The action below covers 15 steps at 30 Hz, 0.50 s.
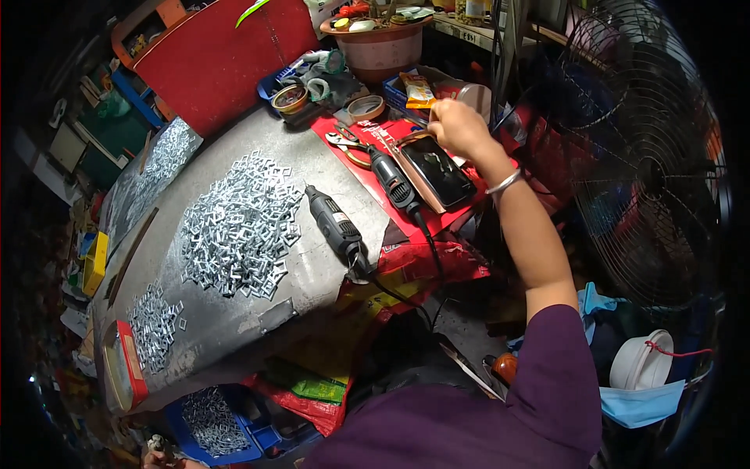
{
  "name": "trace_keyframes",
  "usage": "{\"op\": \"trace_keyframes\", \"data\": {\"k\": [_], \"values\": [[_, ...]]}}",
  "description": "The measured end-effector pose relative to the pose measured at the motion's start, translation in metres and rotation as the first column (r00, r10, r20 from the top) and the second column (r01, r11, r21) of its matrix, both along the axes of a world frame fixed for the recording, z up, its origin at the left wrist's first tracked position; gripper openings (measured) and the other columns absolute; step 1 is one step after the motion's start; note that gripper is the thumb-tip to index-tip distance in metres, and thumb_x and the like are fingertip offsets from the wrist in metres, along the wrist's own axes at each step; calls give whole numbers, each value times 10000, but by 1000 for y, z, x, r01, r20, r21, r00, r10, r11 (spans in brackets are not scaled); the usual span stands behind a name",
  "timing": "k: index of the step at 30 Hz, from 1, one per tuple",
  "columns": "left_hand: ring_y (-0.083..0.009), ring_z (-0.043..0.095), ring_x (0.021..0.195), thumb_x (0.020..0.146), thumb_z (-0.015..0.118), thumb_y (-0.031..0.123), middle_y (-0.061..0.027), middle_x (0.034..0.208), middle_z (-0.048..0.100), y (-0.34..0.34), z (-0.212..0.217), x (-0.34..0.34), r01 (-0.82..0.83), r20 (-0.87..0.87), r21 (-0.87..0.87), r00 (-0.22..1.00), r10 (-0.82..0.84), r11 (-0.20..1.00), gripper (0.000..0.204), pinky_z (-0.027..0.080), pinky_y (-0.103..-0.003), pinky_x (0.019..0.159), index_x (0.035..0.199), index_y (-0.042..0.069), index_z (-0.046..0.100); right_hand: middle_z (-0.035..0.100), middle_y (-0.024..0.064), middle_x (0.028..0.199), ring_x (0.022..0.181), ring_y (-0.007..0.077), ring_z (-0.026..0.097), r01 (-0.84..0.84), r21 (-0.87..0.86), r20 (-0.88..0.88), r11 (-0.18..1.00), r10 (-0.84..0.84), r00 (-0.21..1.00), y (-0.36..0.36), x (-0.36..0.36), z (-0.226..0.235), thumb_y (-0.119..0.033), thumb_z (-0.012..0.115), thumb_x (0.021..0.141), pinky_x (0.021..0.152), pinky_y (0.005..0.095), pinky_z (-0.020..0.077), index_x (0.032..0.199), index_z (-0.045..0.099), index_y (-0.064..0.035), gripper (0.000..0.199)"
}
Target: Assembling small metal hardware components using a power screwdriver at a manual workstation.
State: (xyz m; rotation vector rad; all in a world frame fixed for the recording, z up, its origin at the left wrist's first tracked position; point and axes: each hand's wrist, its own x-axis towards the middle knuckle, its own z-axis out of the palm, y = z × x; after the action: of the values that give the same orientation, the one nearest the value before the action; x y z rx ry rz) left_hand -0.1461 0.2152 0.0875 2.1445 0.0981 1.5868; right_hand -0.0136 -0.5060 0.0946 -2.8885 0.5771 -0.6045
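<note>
Nearest, short of the big heap of silvery metal links (238,227) on the bench (211,324): left hand (162,461), cut off by the lower edge (fingers: can't tell), and a blue bin (178,442) of similar links. Right of the heap: grey rotary tool (333,227), lying flat. Farther right: second rotary tool (393,184), then black smartphone (444,176). Beyond, far right of the heap: right hand (461,129), fingers bent (can't tell whether clamped on anything).

Single head-worn fisheye view, directed obliquely downward from above the wearer's torso (461,430) across the near worktable (226,316). A wire-caged fan (652,164) bounds the field at right.
</note>
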Motion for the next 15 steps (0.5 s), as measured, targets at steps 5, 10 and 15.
{"op": "trace_keyframes", "data": {"k": [5,10,15], "values": [[-313,587,705,977,599,78,-181,850,623,-40,10,0,-74,-4,56,997,74,996,111,502,-389,673,973,-19,652,723,177,867,807,401,676,-72,149,195,986,42,980,-29,29,43,-165,658,865,732,468,531,903,693,-20,154],[-307,592,689,994,585,88,-170,836,638,-64,24,-3,-102,-99,231,987,127,968,139,506,-394,659,944,-15,664,732,184,921,825,409,686,243,-53,203,968,-228,952,-71,63,41,-252,681,874,749,492,532,914,693,-31,225],[-297,595,675,1011,572,87,-158,838,647,-38,5,5,-35,-109,293,992,70,956,156,508,-394,640,934,-9,668,652,128,992,858,339,649,41,-386,382,921,119,916,-18,40,-5,-246,699,857,736,439,553,1010,683,-83,224]]}}
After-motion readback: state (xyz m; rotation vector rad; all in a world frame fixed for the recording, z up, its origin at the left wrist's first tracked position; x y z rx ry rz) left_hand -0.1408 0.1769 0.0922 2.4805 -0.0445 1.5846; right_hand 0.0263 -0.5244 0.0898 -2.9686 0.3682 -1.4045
